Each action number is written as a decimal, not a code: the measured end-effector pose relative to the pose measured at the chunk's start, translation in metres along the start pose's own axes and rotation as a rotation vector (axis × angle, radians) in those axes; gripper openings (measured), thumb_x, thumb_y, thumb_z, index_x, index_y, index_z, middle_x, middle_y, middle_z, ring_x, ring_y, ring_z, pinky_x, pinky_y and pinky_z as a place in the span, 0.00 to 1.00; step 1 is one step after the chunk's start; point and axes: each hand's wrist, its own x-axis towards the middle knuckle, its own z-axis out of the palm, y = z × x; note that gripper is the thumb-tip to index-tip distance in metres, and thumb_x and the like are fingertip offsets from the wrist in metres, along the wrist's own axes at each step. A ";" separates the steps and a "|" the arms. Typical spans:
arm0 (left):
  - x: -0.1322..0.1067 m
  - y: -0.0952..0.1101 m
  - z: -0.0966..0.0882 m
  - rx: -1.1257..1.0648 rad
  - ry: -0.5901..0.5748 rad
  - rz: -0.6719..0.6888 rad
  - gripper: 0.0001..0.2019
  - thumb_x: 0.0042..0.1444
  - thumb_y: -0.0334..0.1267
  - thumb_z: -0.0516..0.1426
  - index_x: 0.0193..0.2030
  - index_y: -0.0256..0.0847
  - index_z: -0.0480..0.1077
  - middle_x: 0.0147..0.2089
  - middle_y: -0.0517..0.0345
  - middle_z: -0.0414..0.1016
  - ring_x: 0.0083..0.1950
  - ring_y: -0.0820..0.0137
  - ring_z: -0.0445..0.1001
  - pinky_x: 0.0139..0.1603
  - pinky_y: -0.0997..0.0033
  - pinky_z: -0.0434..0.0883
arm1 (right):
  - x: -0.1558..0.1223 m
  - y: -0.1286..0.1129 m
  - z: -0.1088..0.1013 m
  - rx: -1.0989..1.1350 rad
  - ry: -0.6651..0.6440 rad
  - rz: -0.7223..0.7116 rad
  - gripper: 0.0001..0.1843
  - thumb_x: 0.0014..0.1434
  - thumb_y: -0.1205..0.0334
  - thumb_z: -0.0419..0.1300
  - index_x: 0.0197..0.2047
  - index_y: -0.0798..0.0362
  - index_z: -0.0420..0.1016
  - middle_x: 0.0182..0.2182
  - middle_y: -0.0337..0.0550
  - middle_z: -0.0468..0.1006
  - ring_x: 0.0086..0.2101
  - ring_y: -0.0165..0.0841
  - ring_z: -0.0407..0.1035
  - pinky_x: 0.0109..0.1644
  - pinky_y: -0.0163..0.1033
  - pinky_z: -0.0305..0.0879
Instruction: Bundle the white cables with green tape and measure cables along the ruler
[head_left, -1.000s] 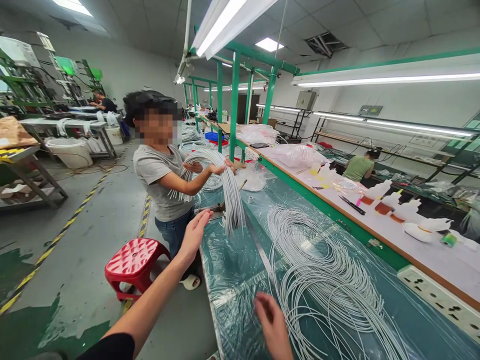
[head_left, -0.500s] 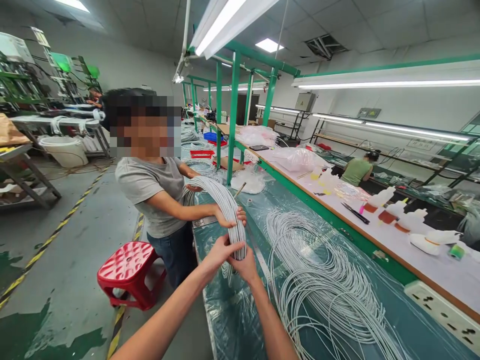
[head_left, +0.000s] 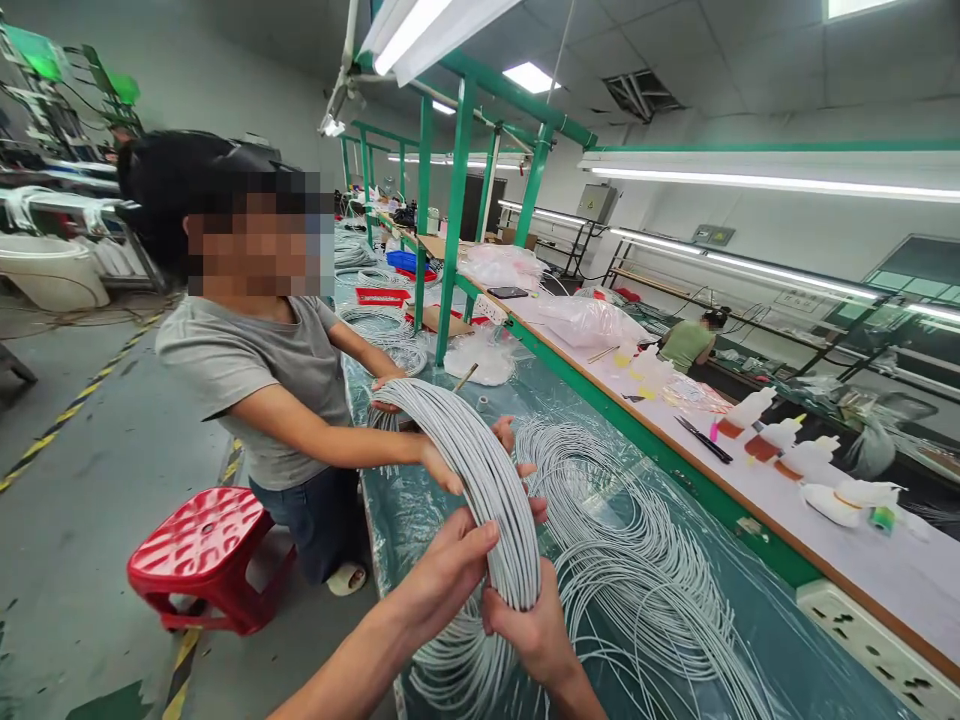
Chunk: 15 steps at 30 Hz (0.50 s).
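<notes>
At the far left, a white bucket (head_left: pixel 52 270) is seen, and nearer, a red plastic stool (head_left: pixel 202 535) is set on the floor (head_left: pixel 67 560). Beside the stool, a co-worker (head_left: pixel 259 360) in a grey T-shirt is turned toward the wearer. A thick bundle of grey cables (head_left: pixel 480 455) is supported from its far end by both of the co-worker's hands (head_left: pixel 441 465) and is held in an arch above the film-covered surface (head_left: pixel 536 393). At its near end, the left hand (head_left: pixel 454 560) is partly closed on it, the thumb laid along its side; the right hand (head_left: pixel 536 620) is curled around the lowest part. By whom the fingertips at its right edge are owned cannot be told. Farther right, looser cable coils (head_left: pixel 615 500) are spread on the surface. Beyond them, a slim black tool (head_left: pixel 703 440) and squeeze bottles (head_left: pixel 772 440) are carried on a raised shelf (head_left: pixel 810 525), with a socket strip (head_left: pixel 870 635) mounted at its edge.
</notes>
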 end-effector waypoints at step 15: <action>0.046 0.041 0.057 -0.822 0.175 -0.034 0.21 0.62 0.44 0.53 0.56 0.33 0.61 0.32 0.58 0.73 0.32 0.72 0.76 0.39 0.72 0.78 | -0.085 -0.086 -0.046 -0.141 -0.003 0.054 0.15 0.41 0.63 0.62 0.21 0.51 0.55 0.18 0.29 0.52 0.19 0.23 0.46 0.20 0.30 0.41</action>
